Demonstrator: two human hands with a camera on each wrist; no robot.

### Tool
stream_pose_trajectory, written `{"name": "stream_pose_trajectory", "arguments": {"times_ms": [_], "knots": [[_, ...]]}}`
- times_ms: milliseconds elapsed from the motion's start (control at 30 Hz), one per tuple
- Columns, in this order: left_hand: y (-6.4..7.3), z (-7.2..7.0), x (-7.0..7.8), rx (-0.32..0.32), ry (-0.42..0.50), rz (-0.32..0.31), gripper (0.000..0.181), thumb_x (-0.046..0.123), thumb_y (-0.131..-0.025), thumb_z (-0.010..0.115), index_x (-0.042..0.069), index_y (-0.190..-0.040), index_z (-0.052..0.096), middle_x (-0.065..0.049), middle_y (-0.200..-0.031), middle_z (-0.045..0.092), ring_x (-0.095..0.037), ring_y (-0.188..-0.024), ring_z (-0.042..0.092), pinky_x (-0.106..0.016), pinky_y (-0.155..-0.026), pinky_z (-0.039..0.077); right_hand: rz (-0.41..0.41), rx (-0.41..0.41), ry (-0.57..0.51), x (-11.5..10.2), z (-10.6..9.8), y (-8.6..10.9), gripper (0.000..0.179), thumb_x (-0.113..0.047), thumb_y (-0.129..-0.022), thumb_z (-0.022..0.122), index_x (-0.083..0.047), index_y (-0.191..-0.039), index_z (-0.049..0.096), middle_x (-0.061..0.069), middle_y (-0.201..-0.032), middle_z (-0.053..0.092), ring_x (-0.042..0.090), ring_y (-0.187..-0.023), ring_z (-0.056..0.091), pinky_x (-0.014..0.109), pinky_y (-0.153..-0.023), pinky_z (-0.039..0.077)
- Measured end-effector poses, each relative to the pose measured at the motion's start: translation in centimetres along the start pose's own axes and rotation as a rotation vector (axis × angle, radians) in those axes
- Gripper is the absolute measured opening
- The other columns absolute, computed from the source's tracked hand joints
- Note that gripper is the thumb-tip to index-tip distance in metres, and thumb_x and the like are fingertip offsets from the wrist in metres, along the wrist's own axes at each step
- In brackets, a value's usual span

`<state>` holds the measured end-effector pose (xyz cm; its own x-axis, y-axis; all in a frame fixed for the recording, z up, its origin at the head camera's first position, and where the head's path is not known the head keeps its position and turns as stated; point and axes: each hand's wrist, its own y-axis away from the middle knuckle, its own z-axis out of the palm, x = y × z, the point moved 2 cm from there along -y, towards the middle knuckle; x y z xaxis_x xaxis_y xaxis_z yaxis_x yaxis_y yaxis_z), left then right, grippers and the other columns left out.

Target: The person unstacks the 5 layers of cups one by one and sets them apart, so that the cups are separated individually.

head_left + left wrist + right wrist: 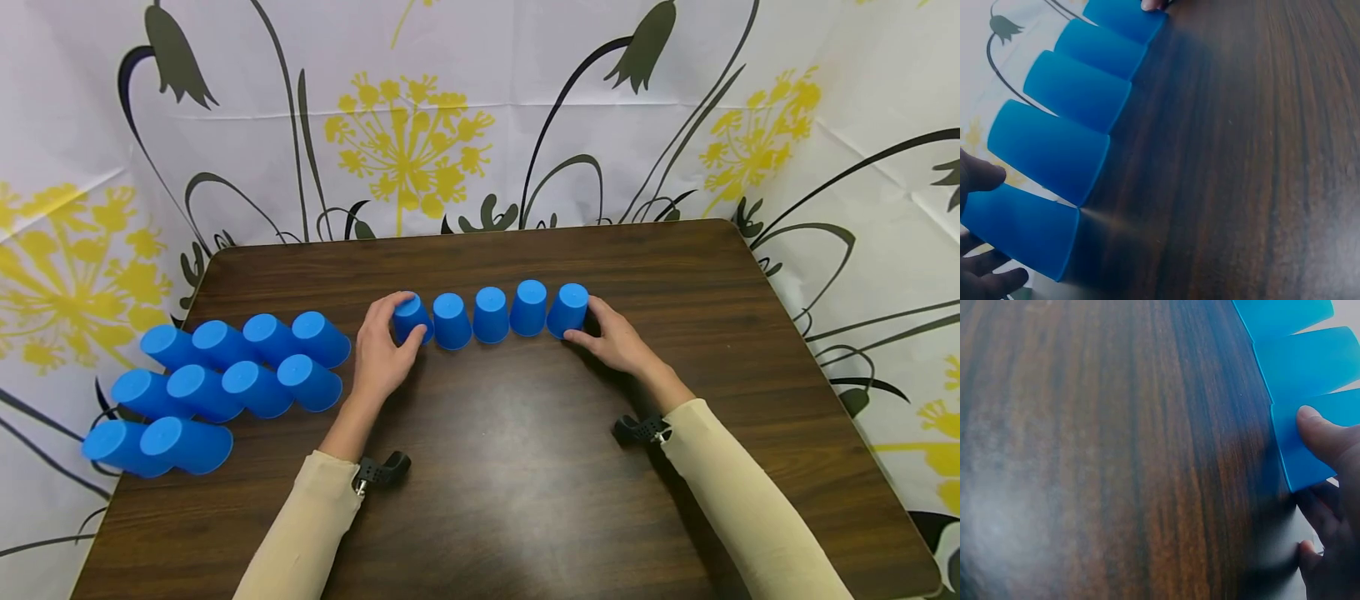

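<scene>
Several blue plastic cups stand upside down in a side-by-side row on the brown table [510,467]. My left hand [382,354] holds the leftmost cup [411,318] between thumb and fingers; in the left wrist view the thumb lies along one side of that cup [1022,228], the fingers on the other. At the row's right end my right hand [618,340] grips the last cup [567,311]. Its thumb presses the near side of the cup [1294,453] in the right wrist view, and the other fingers go partly hidden behind it. The middle cup [491,315] stands untouched.
More upside-down blue cups [255,390] are grouped in rows on the table's left side, left of my left forearm. A white cloth with yellow and grey flowers [408,142] hangs behind the table's far edge. Black straps [382,471] are on both wrists.
</scene>
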<state>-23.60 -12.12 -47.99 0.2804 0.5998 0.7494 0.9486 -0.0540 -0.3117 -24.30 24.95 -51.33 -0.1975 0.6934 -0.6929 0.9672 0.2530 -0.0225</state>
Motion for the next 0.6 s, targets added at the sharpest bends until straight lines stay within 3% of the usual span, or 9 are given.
{"name": "stream_pose_trajectory", "arguments": {"times_ms": [233, 367, 600], "knots": [[0.0, 0.2, -0.6, 0.103, 0.051, 0.031, 0.039, 0.012, -0.088, 0.074, 0.014, -0.125, 0.060, -0.012, -0.126, 0.059, -0.031, -0.116, 0.060, -0.051, -0.090, 0.052, -0.004, 0.002, 0.003, -0.1, 0.0, 0.0, 0.069, -0.033, -0.094, 0.067, -0.005, -0.149, 0.034, 0.019, -0.146, 0.045, 0.035, -0.136, 0.040, 0.055, -0.111, 0.030], [0.4, -0.2, -0.6, 0.143, 0.068, 0.035, 0.036, 0.014, -0.087, 0.075, 0.013, -0.121, 0.062, -0.010, -0.126, 0.061, -0.029, -0.116, 0.060, -0.049, -0.091, 0.053, -0.006, 0.003, 0.002, -0.2, 0.0, 0.0, 0.069, -0.031, -0.095, 0.067, -0.004, -0.149, 0.034, 0.019, -0.146, 0.044, 0.035, -0.137, 0.039, 0.055, -0.111, 0.030], [2.4, -2.5, 1.0, 0.230, 0.167, 0.106, 0.038, 0.011, -0.086, 0.076, 0.009, -0.122, 0.062, -0.007, -0.122, 0.064, -0.024, -0.110, 0.063, -0.044, -0.088, 0.054, -0.005, 0.005, 0.001, -0.2, -0.1, 0.1, 0.069, -0.031, -0.094, 0.067, -0.004, -0.149, 0.034, 0.019, -0.146, 0.044, 0.035, -0.137, 0.039, 0.054, -0.112, 0.030]]}}
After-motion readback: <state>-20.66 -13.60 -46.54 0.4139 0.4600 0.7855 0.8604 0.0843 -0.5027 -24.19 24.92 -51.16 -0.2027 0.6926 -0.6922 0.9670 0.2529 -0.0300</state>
